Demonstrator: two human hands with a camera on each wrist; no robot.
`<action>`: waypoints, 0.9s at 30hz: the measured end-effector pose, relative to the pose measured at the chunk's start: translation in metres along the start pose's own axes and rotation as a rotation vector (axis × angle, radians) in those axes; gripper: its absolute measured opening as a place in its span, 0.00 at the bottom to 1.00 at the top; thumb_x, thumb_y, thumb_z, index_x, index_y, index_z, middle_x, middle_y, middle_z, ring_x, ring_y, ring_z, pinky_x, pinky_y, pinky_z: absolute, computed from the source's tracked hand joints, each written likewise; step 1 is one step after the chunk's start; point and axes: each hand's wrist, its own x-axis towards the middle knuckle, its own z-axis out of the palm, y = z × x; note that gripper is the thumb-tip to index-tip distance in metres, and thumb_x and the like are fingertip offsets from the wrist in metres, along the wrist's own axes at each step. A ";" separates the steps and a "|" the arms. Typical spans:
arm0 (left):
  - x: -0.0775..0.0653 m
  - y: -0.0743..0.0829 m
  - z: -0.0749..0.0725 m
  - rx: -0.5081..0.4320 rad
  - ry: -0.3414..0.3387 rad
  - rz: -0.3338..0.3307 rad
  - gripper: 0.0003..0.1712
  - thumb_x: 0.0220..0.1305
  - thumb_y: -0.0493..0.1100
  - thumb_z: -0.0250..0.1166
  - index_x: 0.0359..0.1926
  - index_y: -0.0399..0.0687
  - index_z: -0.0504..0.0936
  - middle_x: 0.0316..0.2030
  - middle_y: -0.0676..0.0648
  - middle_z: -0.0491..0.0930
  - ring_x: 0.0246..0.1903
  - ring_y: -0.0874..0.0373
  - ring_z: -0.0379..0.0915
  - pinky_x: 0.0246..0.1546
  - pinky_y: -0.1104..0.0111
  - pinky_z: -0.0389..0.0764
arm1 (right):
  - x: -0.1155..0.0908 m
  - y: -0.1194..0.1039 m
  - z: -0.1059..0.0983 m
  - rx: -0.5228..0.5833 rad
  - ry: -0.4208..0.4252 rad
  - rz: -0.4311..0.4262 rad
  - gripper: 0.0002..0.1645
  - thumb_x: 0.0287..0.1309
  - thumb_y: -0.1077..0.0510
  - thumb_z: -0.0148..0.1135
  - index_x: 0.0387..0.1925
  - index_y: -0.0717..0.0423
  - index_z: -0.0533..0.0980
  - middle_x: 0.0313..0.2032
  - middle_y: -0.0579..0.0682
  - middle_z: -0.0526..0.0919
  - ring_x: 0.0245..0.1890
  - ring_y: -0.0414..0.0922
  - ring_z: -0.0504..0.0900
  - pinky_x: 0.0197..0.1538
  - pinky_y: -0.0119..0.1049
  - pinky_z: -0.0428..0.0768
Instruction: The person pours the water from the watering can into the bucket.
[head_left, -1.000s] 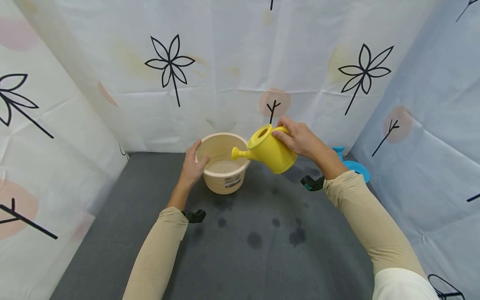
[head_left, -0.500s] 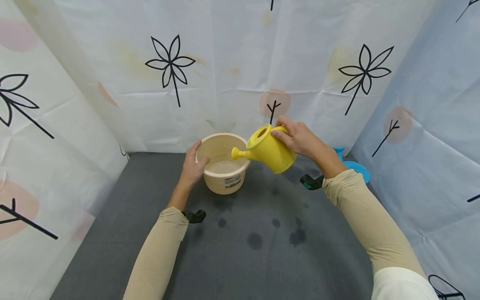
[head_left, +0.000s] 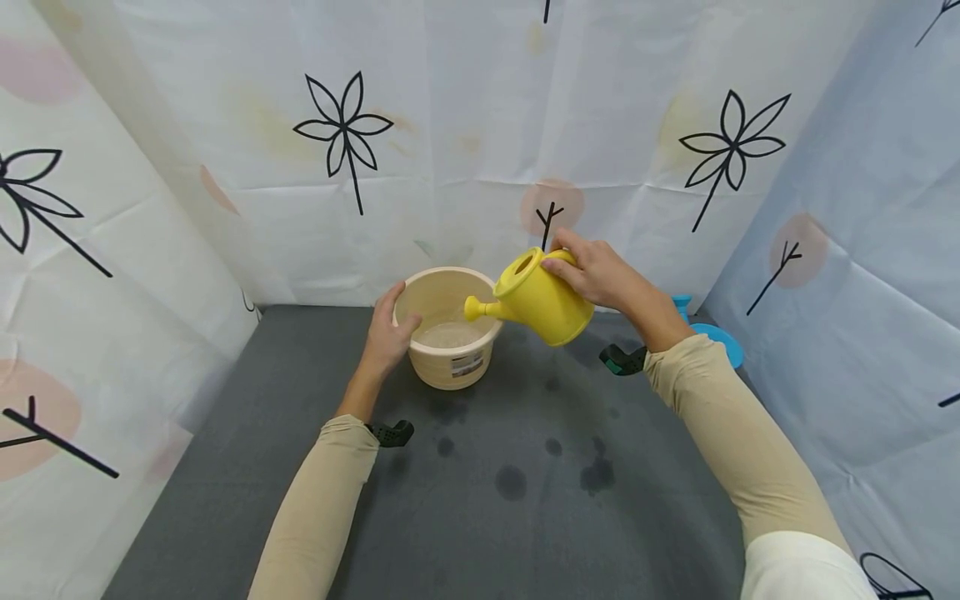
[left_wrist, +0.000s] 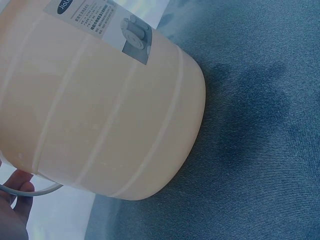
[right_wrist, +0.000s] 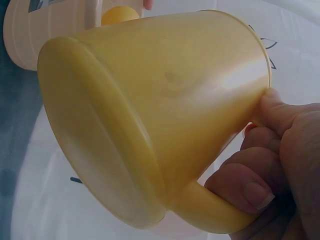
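A cream plastic tub (head_left: 450,367) with a label on its side stands on the dark cloth near the back wall. My left hand (head_left: 387,332) grips its left rim, thumb inside. From the left wrist view the tub's ribbed wall (left_wrist: 110,100) fills much of the frame, with fingertips (left_wrist: 22,202) at the rim. A yellow watering can (head_left: 547,304) is tilted in the air, its spout (head_left: 480,308) over the tub's right rim. Its handle is in the curled fingers of my right hand (head_left: 600,271); the right wrist view shows the can's base (right_wrist: 95,135) close up.
Behind my right forearm a blue plastic object (head_left: 716,340) is partly hidden in the back right corner. Dark wet-looking spots (head_left: 512,482) mark the grey cloth (head_left: 465,542). Patterned white sheets (head_left: 450,150) enclose the table at the back and sides.
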 end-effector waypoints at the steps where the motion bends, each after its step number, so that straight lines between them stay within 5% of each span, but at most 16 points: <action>1: 0.000 0.000 0.000 -0.002 -0.001 -0.002 0.40 0.67 0.40 0.62 0.78 0.46 0.60 0.76 0.36 0.57 0.76 0.41 0.55 0.77 0.50 0.58 | 0.000 0.000 0.000 0.001 -0.001 -0.001 0.14 0.79 0.50 0.47 0.47 0.59 0.66 0.28 0.53 0.66 0.28 0.49 0.70 0.37 0.43 0.71; 15: -0.002 0.002 0.001 -0.015 0.016 0.032 0.42 0.63 0.41 0.60 0.78 0.43 0.60 0.75 0.32 0.57 0.75 0.35 0.54 0.77 0.46 0.57 | 0.002 -0.001 0.001 0.014 0.004 0.006 0.13 0.78 0.50 0.49 0.46 0.57 0.66 0.29 0.54 0.68 0.28 0.49 0.71 0.37 0.43 0.72; 27: 0.000 -0.001 0.000 0.001 0.000 0.004 0.41 0.66 0.38 0.62 0.78 0.45 0.59 0.77 0.36 0.56 0.77 0.41 0.53 0.78 0.50 0.56 | 0.002 0.001 0.001 0.010 0.011 0.002 0.13 0.78 0.50 0.49 0.47 0.57 0.68 0.30 0.54 0.68 0.29 0.50 0.71 0.37 0.44 0.72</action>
